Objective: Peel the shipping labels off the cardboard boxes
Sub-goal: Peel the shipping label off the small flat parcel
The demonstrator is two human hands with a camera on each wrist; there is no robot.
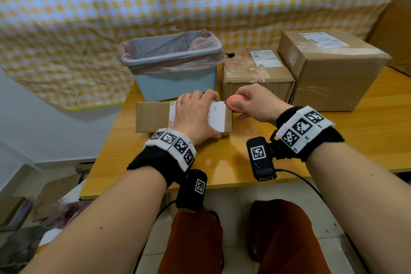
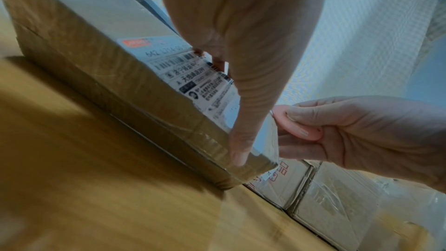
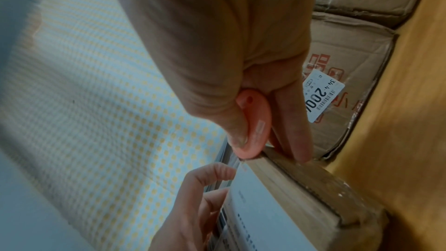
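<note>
A small flat cardboard box (image 1: 153,117) lies on the wooden table (image 1: 222,162) with a white shipping label (image 1: 216,118) on top. My left hand (image 1: 195,115) grips the box, fingers curled over its far edge and thumb (image 2: 241,140) pressing the near side. My right hand (image 1: 253,104) pinches a pink oval scraper (image 1: 235,104), whose tip meets the label's far right corner. In the right wrist view the scraper (image 3: 253,127) touches the box edge (image 3: 301,194) beside the label (image 3: 253,217). The left palm hides most of the label's printed part.
A blue bin (image 1: 178,56) with a pink liner stands behind the small box. To its right sit a medium box (image 1: 255,82) and a large box (image 1: 329,78), each with a label on top. Checked cloth hangs behind the table.
</note>
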